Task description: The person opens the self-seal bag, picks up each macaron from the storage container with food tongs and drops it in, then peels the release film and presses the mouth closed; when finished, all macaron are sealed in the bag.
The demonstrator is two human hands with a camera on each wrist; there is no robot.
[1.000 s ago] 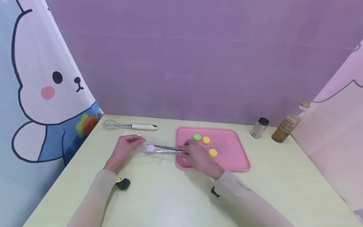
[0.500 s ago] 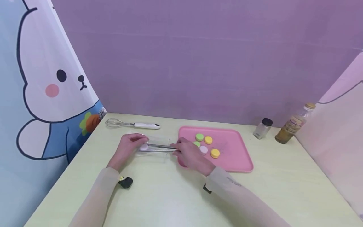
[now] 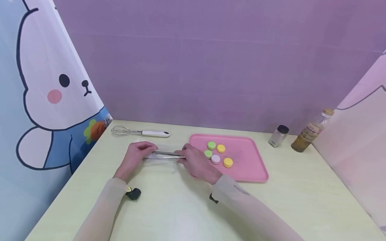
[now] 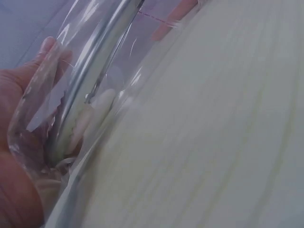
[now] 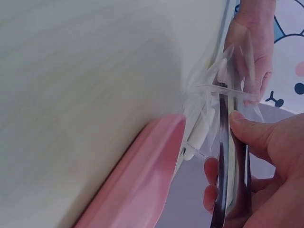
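Observation:
My left hand (image 3: 135, 157) pinches a clear plastic bag (image 4: 121, 78) by its left end, low over the table. From the right, my right hand (image 3: 197, 164) grips metal tongs (image 3: 164, 153), fingers on one side and thumb on the other, as the right wrist view shows. The scalloped tips of the tongs reach deep inside the bag, close to the left hand. A pale rounded shape (image 4: 81, 124) shows between those tips, blurred by the plastic. Beside the right hand, the pink tray (image 3: 250, 167) bears green macarons (image 3: 211, 145), yellow macarons (image 3: 228, 163) and a lilac macaron (image 3: 215, 159).
Behind the bag lies a whisk (image 3: 155, 133) with a white handle. A small jar (image 3: 277, 136) with a black lid and a corked bottle (image 3: 310, 132) stand at the back right, before the purple backdrop (image 3: 211, 67).
The right hand has moved left, pushing the tongs further into the bag. The lilac macaron between the tips has gone out of the head view. The left hand has hardly moved.

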